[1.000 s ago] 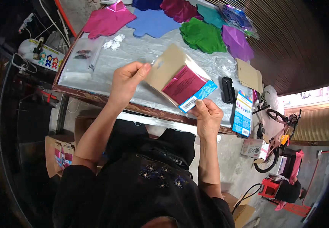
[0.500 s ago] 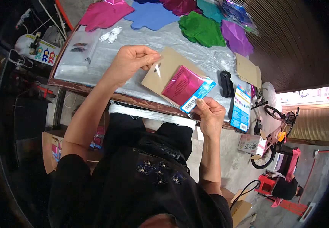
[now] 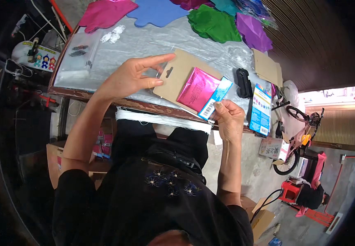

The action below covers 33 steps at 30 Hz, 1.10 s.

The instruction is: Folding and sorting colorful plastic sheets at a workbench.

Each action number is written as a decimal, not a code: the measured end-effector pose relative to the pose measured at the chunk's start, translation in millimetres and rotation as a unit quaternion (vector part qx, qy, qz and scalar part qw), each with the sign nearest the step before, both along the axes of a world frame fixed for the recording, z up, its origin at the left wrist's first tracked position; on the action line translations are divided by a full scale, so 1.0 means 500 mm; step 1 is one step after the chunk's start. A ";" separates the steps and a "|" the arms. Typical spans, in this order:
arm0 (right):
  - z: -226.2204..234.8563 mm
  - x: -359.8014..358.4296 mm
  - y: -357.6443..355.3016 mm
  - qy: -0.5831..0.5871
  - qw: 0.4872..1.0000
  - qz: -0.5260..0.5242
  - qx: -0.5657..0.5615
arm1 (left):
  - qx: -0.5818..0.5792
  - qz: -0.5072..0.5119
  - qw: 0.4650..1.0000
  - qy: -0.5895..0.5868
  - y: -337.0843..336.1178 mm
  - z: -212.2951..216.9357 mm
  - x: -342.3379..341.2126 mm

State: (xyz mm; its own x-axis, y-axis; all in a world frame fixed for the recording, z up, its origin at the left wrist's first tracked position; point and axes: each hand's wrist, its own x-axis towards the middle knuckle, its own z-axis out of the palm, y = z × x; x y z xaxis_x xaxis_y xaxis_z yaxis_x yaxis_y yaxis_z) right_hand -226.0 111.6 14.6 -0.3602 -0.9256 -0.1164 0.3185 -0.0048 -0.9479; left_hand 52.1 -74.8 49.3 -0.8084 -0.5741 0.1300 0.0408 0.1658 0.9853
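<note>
Left hand [image 3: 130, 76] pinching brown card [image 3: 176, 78] top, right hand [image 3: 226, 119] gripping its clear sleeve's corner, pink foil packet [image 3: 197, 89] and blue label [image 3: 215, 98] inside, above table [image 3: 144, 45]

Brown card pack [image 3: 185, 80] (pink foil, barcode label [image 3: 207, 110]) mid-table; colourful package [image 3: 261, 107], seemingly flat, at right edge.

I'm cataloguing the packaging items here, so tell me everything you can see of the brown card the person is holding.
The brown card is a flat, stiff-looking sheet of plain cardboard with a slot-shaped hanging hole near its top edge. A shiny magenta foil piece lies against its face, with a blue and white barcode label at the lower corner, seemingly under a clear sleeve. It is held tilted above the plastic-covered table. The left hand pinches its upper edge; the right hand grips the lower corner.
</note>
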 end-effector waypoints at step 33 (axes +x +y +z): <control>0.002 0.000 -0.011 0.031 0.998 0.051 0.035 | 0.147 0.128 0.981 0.010 -0.001 -0.068 -0.002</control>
State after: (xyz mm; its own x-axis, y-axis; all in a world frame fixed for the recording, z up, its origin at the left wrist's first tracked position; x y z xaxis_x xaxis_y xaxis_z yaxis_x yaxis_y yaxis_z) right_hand -225.9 106.1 15.4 -0.2725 -0.9482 -0.1632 0.2550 0.0923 -0.9625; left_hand 51.0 -75.4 15.0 -0.6322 -0.7728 -0.0562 0.0556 -0.1177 0.9915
